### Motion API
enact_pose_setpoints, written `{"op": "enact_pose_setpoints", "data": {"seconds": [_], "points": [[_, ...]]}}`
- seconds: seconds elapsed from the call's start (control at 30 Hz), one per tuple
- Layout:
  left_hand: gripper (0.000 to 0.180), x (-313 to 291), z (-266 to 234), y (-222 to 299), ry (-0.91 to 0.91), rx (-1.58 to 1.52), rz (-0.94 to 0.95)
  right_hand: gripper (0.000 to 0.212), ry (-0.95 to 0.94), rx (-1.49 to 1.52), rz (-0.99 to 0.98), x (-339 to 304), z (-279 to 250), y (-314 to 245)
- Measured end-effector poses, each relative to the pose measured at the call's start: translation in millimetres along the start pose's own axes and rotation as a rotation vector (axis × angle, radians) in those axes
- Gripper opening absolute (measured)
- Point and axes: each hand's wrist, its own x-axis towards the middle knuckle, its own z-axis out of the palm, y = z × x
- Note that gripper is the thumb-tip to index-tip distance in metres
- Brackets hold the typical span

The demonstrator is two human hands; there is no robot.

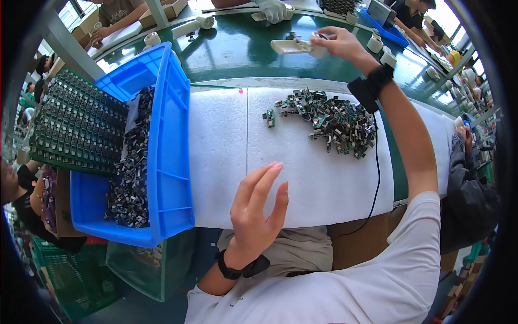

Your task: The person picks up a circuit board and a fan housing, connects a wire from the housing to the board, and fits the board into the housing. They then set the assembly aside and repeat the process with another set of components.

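My right hand (341,44) reaches far out over the green work surface, its fingers closed on a cream plastic casing (291,47). A small part sits on the casing, too small to name. My left hand (256,202) is above the near side of the white foam mat (218,156), fingers apart and nothing in it. Beyond it lies a single small circuit board (270,118). A heap of small circuit boards (340,121) with metal connectors covers the mat's right part, below my right forearm.
A blue bin (171,156) at the left holds loose small boards and a large panel of boards (81,124). A black cable (376,183) runs down from my right wrist. White-cream housings (186,28) and a blue tray (388,29) stand farther off. A gloved co-worker's hand (273,9) is opposite.
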Motion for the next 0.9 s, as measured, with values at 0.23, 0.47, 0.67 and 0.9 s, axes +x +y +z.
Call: {"op": "enact_pose_setpoints", "data": {"seconds": [0.23,0.47,0.67,0.9], "points": [[0.03,-2,1,-4,-0.002,0.001,0.045,0.06,-0.079,-0.267,-0.159,-17,-7,5],[0.03,-5,1,-7,-0.027,0.052,0.097,0.039,-0.263,-0.296,-0.67,-139,24,-132],[0.031,-3,-1,-4,-0.093,0.062,0.109,0.04,-0.455,-0.559,-0.813,-157,53,-143],[0.031,0,-2,2,0.163,-0.066,-0.074,0.04,-0.69,0.124,-0.743,-180,11,-152]]}}
